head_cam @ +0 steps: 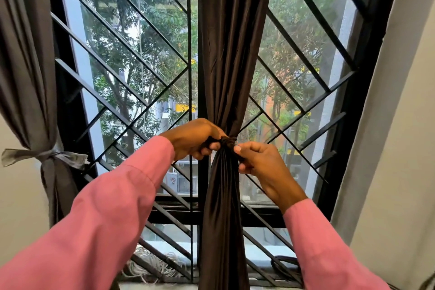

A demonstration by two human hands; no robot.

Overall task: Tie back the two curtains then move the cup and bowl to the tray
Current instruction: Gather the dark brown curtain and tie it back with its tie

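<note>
A: Pinching both ends of the tie (227, 142) at centre frame with left hand (193, 140) and right hand (261, 165), close against the gathered dark curtain (230, 54).

B: Pull evenly outward, keeping it level; match the tied grey curtain (26, 66) at far left. No cup, bowl or tray in view.

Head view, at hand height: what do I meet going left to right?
Grey curtain, held back by its grey tie → left hand gripping the dark tie → dark curtain → right hand pinching the dark tie → pale wall.
</note>
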